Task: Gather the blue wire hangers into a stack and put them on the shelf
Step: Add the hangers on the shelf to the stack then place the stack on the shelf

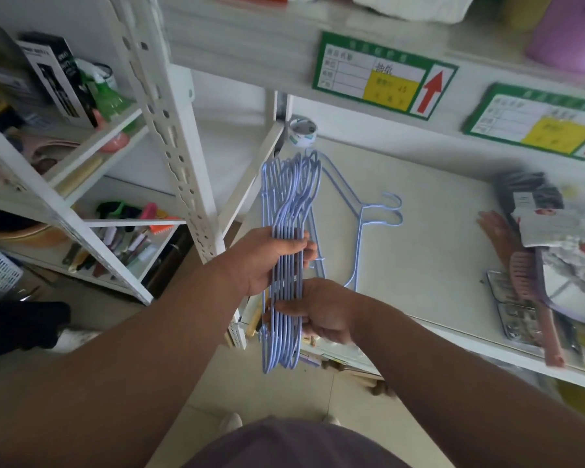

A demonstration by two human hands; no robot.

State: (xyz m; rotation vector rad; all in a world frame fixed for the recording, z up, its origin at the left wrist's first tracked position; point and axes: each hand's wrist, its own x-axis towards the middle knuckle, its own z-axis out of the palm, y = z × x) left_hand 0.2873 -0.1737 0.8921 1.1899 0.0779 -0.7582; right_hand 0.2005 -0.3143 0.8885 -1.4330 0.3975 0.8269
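Observation:
A bunch of several blue wire hangers stands on edge in front of me, held by both hands at the left end of the white shelf. My left hand grips the bunch at its middle from the left. My right hand closes on it lower down from the right. Two more blue hangers lie flat on the shelf just right of the bunch, hooks pointing right.
A tape roll sits at the shelf's back left corner. Packaged goods and a pink comb crowd the shelf's right end. A white slotted upright and a side rack of small items stand to the left. Green price labels hang above.

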